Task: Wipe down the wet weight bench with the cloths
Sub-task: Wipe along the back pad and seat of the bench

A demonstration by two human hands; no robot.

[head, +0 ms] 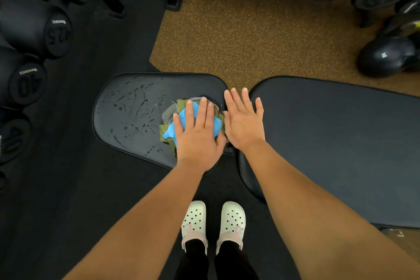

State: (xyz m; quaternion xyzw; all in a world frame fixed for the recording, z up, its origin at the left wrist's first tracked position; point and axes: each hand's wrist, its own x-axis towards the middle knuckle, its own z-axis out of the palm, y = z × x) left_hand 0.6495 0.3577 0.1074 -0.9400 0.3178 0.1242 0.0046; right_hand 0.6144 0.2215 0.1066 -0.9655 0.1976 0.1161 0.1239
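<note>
The desk [181, 82], here a padded black weight bench, has a short seat pad and a long back pad [341, 143] with a narrow gap between them. A bunched pile of cloths [171, 130], blue on top with olive and grey pieces under it, lies on the seat pad at the end nearest that gap. The left hand [197, 134] lies flat on the pile, fingers straight and slightly spread, pressing down and gripping nothing. The right hand [244, 120] is also flat with straight fingers, just beside the cloths over the gap, its fingertips reaching past the far edge of the seat pad. It may touch the edge of the pile, though the overlap makes that hard to tell. Streaks and drops of water [134, 109] cover the part of the seat pad away from the gap. Black dumbbells [34, 29] stand beyond that end. Pale clogs [213, 220] stand on the dark floor near the seat pad's near edge.
</note>
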